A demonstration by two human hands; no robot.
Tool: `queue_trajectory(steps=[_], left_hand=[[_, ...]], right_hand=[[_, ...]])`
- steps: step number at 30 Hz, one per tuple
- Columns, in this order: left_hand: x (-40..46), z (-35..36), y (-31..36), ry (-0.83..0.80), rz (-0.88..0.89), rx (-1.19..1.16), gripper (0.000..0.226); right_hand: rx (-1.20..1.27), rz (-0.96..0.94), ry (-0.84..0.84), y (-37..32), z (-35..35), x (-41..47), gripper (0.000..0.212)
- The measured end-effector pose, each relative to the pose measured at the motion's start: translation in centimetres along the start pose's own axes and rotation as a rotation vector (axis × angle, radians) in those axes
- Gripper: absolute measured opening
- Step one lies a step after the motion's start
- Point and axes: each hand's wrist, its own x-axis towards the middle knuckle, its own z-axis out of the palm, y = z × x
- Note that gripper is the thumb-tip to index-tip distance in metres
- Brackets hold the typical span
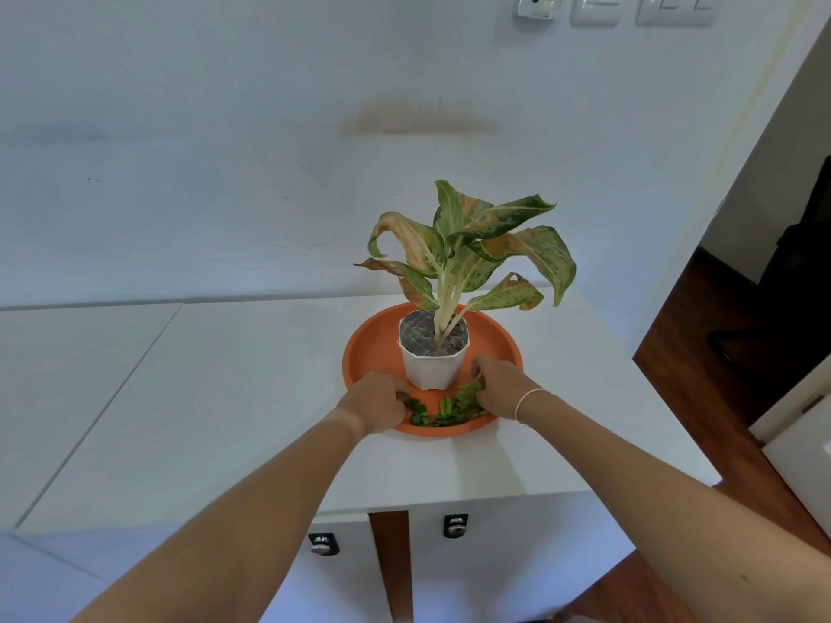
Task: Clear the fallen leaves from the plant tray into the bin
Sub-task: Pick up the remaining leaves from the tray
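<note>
Now hands (443, 395) among tray (373, 348) leaves (445, 409)

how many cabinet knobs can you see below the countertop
2. One knob is on the left door, under the left forearm; the other knob is on the right door, across the brown gap. More may be hidden by the arms or out of frame.

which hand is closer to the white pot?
Right. The right hand sits beside the white pot, nearly touching its right side; the left hand is lower-left, slightly farther.

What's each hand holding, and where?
Right hand pinches a clump of fallen leaves at its top. Left hand touches leaves; a hold can't be told.
</note>
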Motion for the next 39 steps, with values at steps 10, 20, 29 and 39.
queue_trajectory(steps=[10, 20, 29, 39], left_hand=[[0.2, 0.8, 0.0, -0.025, -0.018, -0.056, 0.029], [1.4, 2.6, 0.1, 0.071, -0.005, -0.069, 0.032], [1.0, 2.8, 0.0, 0.117, -0.018, -0.146, 0.036], [0.7, 2.3, 0.4, 0.071, -0.02, -0.079, 0.031]], right_hand=[[-0.136, 0.031, -0.064, -1.4, 1.0, 0.0, 0.064], [-0.175, 0.059, -0.029, -1.9, 1.9, 0.3, 0.042], [-0.029, 0.034, -0.032, -1.9, 2.6, 0.1, 0.024], [0.414, 0.248, -0.012, -1.4, 0.9, 0.7, 0.019]])
